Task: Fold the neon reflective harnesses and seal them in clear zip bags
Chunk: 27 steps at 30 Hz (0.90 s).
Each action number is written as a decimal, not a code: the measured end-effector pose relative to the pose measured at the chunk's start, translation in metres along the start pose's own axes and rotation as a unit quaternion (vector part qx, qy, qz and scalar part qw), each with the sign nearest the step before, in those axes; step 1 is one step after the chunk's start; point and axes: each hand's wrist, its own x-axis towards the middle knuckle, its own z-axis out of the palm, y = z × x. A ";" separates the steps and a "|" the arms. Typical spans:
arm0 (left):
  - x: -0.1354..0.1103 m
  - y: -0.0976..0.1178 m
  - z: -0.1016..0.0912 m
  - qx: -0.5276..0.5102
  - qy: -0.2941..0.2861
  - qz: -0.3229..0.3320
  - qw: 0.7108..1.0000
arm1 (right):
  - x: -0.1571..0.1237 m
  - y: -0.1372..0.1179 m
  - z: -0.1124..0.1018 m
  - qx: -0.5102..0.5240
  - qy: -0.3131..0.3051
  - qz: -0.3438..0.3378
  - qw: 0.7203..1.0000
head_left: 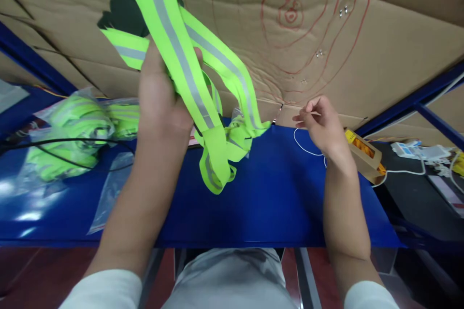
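Note:
My left hand (163,87) is wrapped round a bundle of neon-yellow reflective straps (177,48), raised over the table. Each strap has a grey stripe along its middle, and a dark, ragged-edged piece (126,5) shows at the upper end. Looped ends of the straps hang down on the right side of that hand. Off to the right, my right hand (317,118) is in the air, apart from the straps. Its thumb and fingertips are pinched together; whether anything small is between them cannot be made out.
Clear plastic bags with more neon straps (79,125) lie on the left of the blue table (253,207). A flat plastic bag (112,193) and black cable are near them. Cardboard (232,19) with red drawings stands behind. An open carton (366,157) is at right.

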 end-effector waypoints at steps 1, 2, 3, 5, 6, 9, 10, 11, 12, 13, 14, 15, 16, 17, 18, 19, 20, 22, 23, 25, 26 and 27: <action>-0.005 -0.002 0.003 -0.003 -0.023 0.006 1.000 | 0.000 0.004 0.001 -0.028 -0.003 -0.006 1.000; -0.010 -0.004 0.006 -0.004 -0.039 0.001 0.999 | 0.000 0.009 0.003 -0.062 -0.019 -0.009 0.998; -0.015 -0.006 0.008 -0.006 -0.045 -0.013 0.999 | 0.001 0.015 0.005 -0.099 -0.049 -0.006 0.994; -0.021 -0.009 0.010 -0.015 -0.059 -0.055 0.997 | 0.002 0.027 0.010 -0.169 -0.143 0.017 0.975; -0.023 -0.011 0.010 -0.023 -0.073 -0.077 0.994 | 0.002 0.033 0.014 -0.192 -0.191 0.034 0.962; -0.026 -0.012 0.011 -0.029 -0.098 -0.106 0.989 | 0.002 0.045 0.034 -0.206 -0.307 0.061 0.927; -0.026 -0.012 0.011 -0.022 -0.095 -0.105 0.990 | 0.002 0.047 0.041 -0.198 -0.326 0.061 0.922; -0.027 -0.012 0.011 -0.016 -0.091 -0.100 0.991 | 0.002 0.048 0.048 -0.183 -0.337 0.063 0.921; -0.027 -0.011 0.011 -0.011 -0.091 -0.098 0.991 | 0.002 0.049 0.054 -0.160 -0.346 0.071 0.922; -0.028 -0.011 0.011 -0.007 -0.095 -0.100 0.990 | 0.002 0.049 0.059 -0.129 -0.351 0.088 0.923; -0.028 -0.010 0.011 -0.003 -0.099 -0.106 0.989 | 0.003 0.050 0.062 -0.093 -0.351 0.113 0.925; -0.029 -0.009 0.011 0.000 -0.099 -0.113 0.989 | 0.003 0.052 0.064 -0.060 -0.352 0.140 0.924; -0.030 -0.008 0.011 0.001 -0.093 -0.119 0.988 | 0.003 0.054 0.066 -0.036 -0.351 0.163 0.921; -0.030 -0.007 0.012 0.002 -0.086 -0.124 0.989 | 0.003 0.056 0.066 -0.024 -0.351 0.180 0.919; -0.031 -0.006 0.012 0.001 -0.077 -0.127 0.989 | 0.003 0.059 0.067 -0.018 -0.357 0.192 0.914; -0.032 -0.005 0.013 -0.005 -0.071 -0.126 0.989 | 0.003 0.062 0.068 -0.013 -0.373 0.201 0.906; -0.032 -0.003 0.015 -0.013 -0.066 -0.121 0.990 | 0.002 0.065 0.070 -0.004 -0.394 0.209 0.895; -0.034 0.000 0.018 -0.026 -0.056 -0.114 0.992 | 0.001 0.069 0.075 0.040 -0.434 0.231 0.870; -0.034 0.002 0.020 -0.029 -0.051 -0.113 0.992 | 0.000 0.069 0.078 0.076 -0.443 0.243 0.860; -0.036 0.005 0.023 -0.033 -0.053 -0.118 0.991 | -0.001 0.069 0.084 0.166 -0.422 0.270 0.849; -0.037 0.007 0.023 -0.031 -0.059 -0.118 0.991 | -0.001 0.069 0.086 0.213 -0.395 0.284 0.848; -0.037 0.008 0.023 -0.023 -0.062 -0.112 0.992 | -0.001 0.069 0.088 0.257 -0.362 0.295 0.846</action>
